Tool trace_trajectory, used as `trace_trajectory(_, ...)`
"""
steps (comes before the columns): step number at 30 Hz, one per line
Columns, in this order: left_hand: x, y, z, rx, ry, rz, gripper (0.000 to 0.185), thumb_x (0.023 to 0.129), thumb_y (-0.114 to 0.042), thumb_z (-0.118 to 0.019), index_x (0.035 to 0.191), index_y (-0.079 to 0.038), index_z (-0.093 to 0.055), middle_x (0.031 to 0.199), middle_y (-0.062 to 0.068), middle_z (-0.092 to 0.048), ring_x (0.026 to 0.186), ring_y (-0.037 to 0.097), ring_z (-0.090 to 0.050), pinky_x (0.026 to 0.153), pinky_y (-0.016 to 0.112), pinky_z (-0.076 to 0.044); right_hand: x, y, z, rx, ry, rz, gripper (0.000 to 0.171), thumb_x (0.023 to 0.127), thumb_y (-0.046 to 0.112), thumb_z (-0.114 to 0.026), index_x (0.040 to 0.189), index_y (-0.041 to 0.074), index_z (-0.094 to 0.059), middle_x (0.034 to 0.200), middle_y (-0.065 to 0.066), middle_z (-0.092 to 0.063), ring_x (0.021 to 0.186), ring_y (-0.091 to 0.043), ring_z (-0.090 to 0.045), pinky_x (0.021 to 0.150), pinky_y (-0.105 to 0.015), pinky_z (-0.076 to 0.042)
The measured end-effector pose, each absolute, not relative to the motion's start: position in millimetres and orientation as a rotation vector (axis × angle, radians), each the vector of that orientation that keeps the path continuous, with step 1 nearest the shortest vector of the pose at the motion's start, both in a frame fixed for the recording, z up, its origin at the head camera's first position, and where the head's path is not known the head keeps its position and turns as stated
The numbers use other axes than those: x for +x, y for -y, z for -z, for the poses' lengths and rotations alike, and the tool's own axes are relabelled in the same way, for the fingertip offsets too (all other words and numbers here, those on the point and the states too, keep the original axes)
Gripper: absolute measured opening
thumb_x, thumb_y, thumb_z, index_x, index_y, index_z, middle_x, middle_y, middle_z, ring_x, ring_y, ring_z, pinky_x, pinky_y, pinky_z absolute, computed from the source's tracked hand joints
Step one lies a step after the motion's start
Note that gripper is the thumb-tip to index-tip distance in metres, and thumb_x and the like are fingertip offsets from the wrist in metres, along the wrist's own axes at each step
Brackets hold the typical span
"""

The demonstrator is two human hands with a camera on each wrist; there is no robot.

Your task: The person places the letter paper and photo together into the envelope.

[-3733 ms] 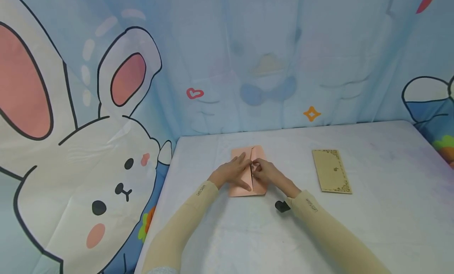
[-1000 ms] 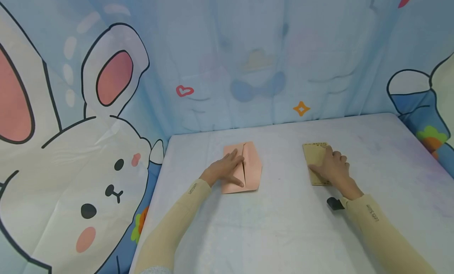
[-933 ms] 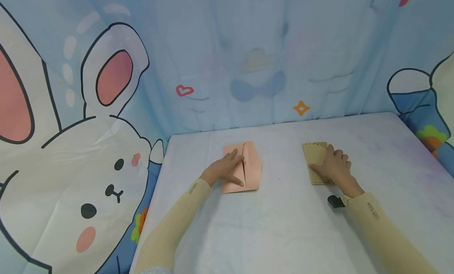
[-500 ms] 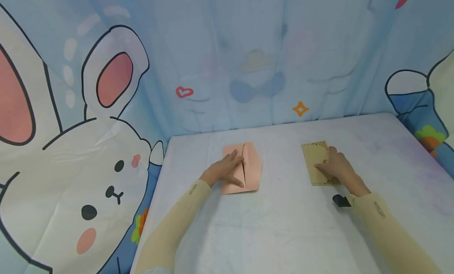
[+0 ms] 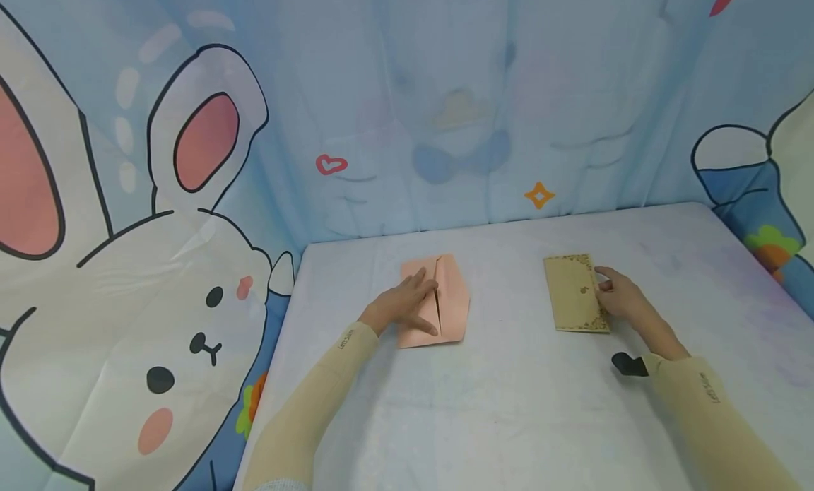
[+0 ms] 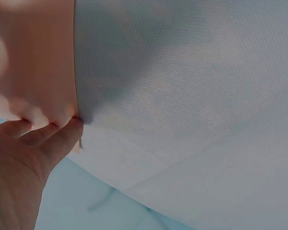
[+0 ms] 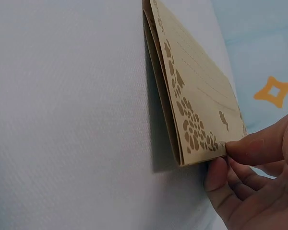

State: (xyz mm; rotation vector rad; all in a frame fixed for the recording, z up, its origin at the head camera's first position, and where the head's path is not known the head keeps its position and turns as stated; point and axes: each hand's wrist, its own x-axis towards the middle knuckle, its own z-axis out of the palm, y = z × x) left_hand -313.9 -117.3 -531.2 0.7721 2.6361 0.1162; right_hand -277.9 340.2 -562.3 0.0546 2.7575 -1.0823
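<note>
A pink paper envelope [image 5: 453, 293] lies on the table with its right flap opened out and a dark slit down its middle. My left hand [image 5: 398, 306] rests on its left half, fingers and thumb spread. In the left wrist view the fingertips [image 6: 73, 128] lie on the envelope's edge. To the right is a folded tan card [image 5: 569, 293] with brown ornamental corners. My right hand [image 5: 626, 298] pinches the card's right edge between thumb and fingers. Layered folds of the card [image 7: 197, 91] show in the right wrist view, tilted slightly off the cloth.
A white cloth covers the table [image 5: 483, 406]. Behind it hangs a blue curtain [image 5: 381, 88] with printed figures, among them a large rabbit [image 5: 210, 265] at left. A black piece [image 5: 629, 364] sticks out at the right cuff.
My right hand has left the envelope, whose right flap now spreads outward, and has gone over the card, then slid back to its right edge. My left hand stays on the envelope.
</note>
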Motion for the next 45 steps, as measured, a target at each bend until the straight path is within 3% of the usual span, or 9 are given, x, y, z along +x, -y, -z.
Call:
trace_trajectory(12,-313.2,116.9,529.8,0.764,-2.635,-0.121,0.104,0.076,-0.07,-0.073,0.157,-0.032,-0.021,0.171,0.01,0.003,0.157,0.034,-0.014,0.111,0.059,-0.041,-276.3,-329.2,566.8,0.057,-2.754,1.201,0.061,0.098,0.001,-0.045,0.152,-0.014,-0.021,0.12,-0.038,-0.052,0.096,-0.037,-0.06,0.069,-0.028,-0.048)
trace_trajectory(22,-312.9,117.3,529.0,0.755,-2.628,-0.112,0.105,0.076,-0.071,-0.072,0.158,-0.032,-0.019,0.171,0.009,0.005,0.157,0.034,-0.012,0.112,0.058,-0.039,-278.7,-316.4,564.4,0.042,-2.733,1.193,0.062,0.099,0.004,-0.043,0.154,-0.012,-0.018,0.127,-0.04,-0.049,0.104,-0.042,-0.057,0.076,-0.037,-0.05)
trace_trajectory(28,-314.3,118.4,530.7,0.774,-2.629,-0.122,0.105,0.076,-0.072,-0.072,0.158,-0.032,-0.02,0.171,0.009,0.004,0.157,0.035,-0.013,0.113,0.058,-0.039,-280.9,-308.6,570.4,0.028,-2.741,1.225,0.059,0.1,0.003,-0.043,0.153,-0.011,-0.023,0.122,-0.036,-0.052,0.098,-0.036,-0.058,0.073,-0.033,-0.049)
trace_trajectory(45,-314.0,116.8,528.9,0.755,-2.627,-0.129,0.106,0.075,-0.071,-0.073,0.159,-0.031,-0.02,0.171,0.009,0.004,0.157,0.033,-0.012,0.114,0.058,-0.038,-281.6,-279.6,571.4,-0.026,-2.714,1.266,0.061,0.1,0.004,-0.048,0.154,-0.01,-0.022,0.125,-0.038,-0.052,0.101,-0.039,-0.061,0.074,-0.035,-0.051)
